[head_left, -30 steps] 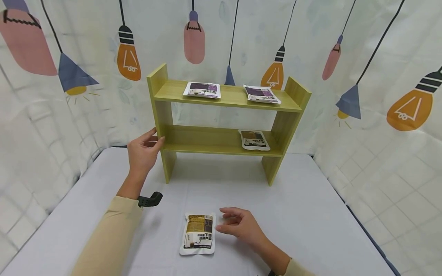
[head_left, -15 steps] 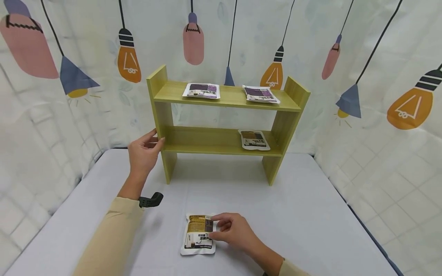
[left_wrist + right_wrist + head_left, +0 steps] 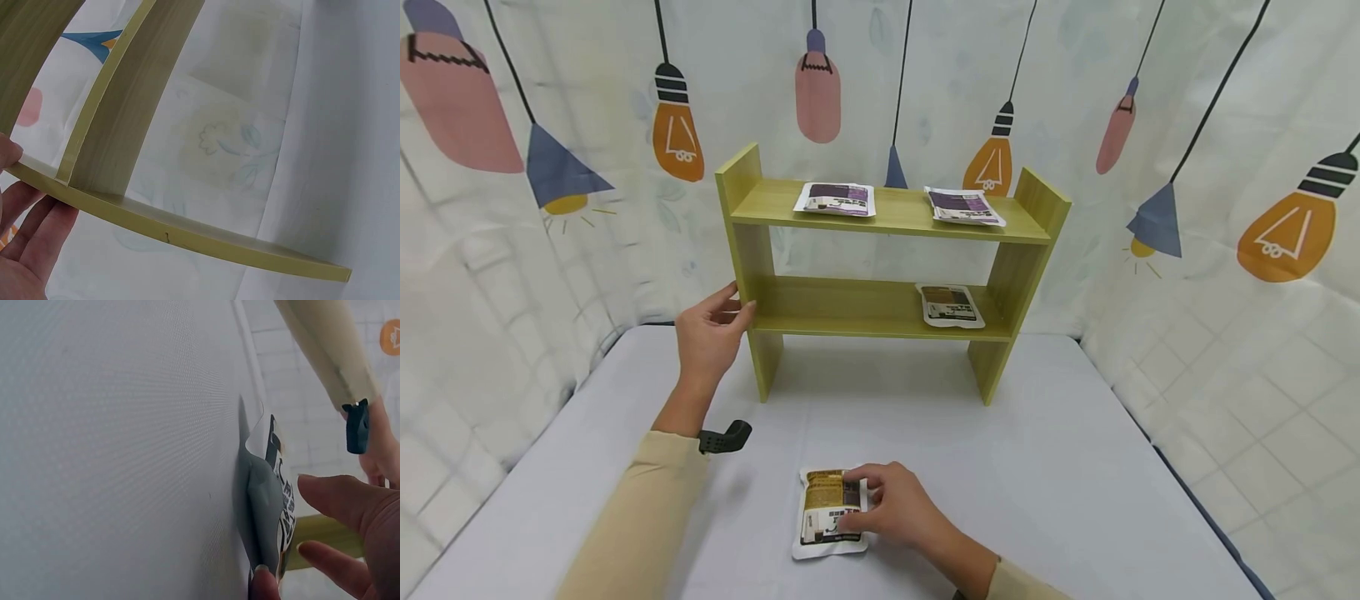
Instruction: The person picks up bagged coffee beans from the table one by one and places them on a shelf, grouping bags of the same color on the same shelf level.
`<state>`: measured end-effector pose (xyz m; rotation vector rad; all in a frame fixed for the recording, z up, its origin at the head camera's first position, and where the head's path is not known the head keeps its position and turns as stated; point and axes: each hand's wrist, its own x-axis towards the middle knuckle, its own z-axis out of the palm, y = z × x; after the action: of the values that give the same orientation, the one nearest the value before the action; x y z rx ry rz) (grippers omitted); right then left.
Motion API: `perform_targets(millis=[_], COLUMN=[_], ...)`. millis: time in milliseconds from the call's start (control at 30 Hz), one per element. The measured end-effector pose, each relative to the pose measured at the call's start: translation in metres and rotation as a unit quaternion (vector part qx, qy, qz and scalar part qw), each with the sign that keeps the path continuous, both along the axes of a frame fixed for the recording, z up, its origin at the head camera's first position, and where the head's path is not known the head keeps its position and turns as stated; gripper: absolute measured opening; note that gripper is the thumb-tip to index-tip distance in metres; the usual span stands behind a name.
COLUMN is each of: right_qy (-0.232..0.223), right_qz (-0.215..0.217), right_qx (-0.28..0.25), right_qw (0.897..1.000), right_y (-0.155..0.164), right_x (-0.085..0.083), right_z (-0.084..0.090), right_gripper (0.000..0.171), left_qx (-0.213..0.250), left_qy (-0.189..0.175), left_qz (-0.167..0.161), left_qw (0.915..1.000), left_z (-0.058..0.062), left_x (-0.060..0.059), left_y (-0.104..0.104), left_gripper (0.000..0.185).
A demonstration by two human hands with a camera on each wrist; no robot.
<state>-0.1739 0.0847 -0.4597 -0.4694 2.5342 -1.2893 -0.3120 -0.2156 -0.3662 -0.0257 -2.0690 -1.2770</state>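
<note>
Pale grey cloth-covered bench [image 3: 1060, 467], fine woven texture plain in the right wrist view. Yellow-green wood-grain shelf unit [image 3: 891, 267] at frame centre: two flat boards between two upright side panels.

Brown-and-white packet [image 3: 827, 512], flat, rectangular with rounded corners, glossy foil, lies on the bench at lower centre of the head view. My right hand [image 3: 891, 510] has fingers curled over its right edge and thumb tucked under; in the right wrist view that edge is lifted off the cloth. Print on the packet is too small to read.

My left hand [image 3: 707, 329], left of centre, is open, fingers nearly straight, fingertips [image 3: 9, 153] touching the shelf's left side panel.

Two purple-labelled packets [image 3: 837, 199] [image 3: 964, 206] lie on the top board, one brown packet [image 3: 950, 305] on the lower board, right end.
</note>
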Motion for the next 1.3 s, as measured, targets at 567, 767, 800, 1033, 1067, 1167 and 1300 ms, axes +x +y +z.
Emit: perform_targets(millis=[567,767,800,1033,1067,1167,1300], right_qy=[0.015,0.016,0.016,0.014,0.014,0.015,0.019], right_qz=[-0.001,-0.003,-0.003,-0.001,0.000,0.000,-0.003], right_qx=[0.022,0.033,0.036,0.031,0.028,0.026,0.023], right_qw=[1.000,0.999,0.999,0.999,1.000,1.000,1.000], right_y=[-0.012,-0.015,-0.015,-0.017,-0.018,-0.018,-0.019], right_x=[0.002,0.001,0.001,0.001,0.001,0.001,0.000], right_z=[0.000,0.002,0.002,0.004,0.004,0.004,0.004], right_gripper=[0.048,0.050,0.050,0.049,0.050,0.049,0.049], left_qx=[0.001,0.004,0.004,0.002,0.002,0.000,0.001], left_qy=[0.002,0.003,0.004,0.004,0.004,0.003,0.003], left_qz=[-0.006,-0.004,-0.003,0.000,0.001,0.002,0.001], left_qw=[1.0000,1.0000,1.0000,1.0000,1.0000,1.0000,1.0000], left_z=[0.000,-0.001,-0.001,-0.001,-0.001,-0.001,-0.001], left_x=[0.000,0.000,0.000,0.000,0.000,0.000,0.000], left_y=[0.000,0.000,0.000,0.000,0.000,0.000,0.000], left_gripper=[0.046,0.046,0.046,0.046,0.046,0.045,0.045])
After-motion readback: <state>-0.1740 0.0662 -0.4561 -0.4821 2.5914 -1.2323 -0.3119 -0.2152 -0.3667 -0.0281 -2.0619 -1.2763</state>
